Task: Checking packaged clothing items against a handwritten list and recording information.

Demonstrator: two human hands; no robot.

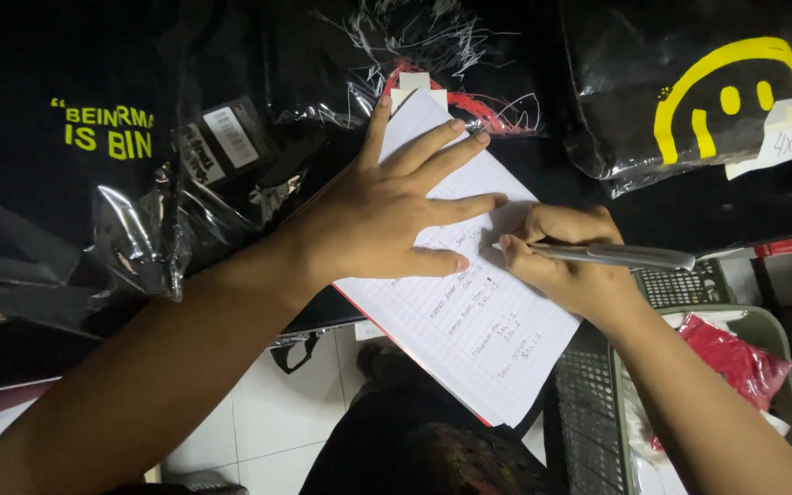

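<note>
A lined white notebook [478,339] with handwritten lines lies tilted across bagged black garments. My left hand [387,215] rests flat on its upper part, fingers spread, pinning the page down. My right hand [566,261] grips a silver pen [621,256] at the notebook's right edge, the tip against the paper beside my left fingertips. The pen's barrel points off to the right.
Black shirts in clear plastic bags [167,211] surround the notebook, one with a yellow smiley print [717,92] and a white size tag [786,128]. A grey plastic basket [772,325] at the right holds a red packet [735,357]. White floor tiles [277,403] show below.
</note>
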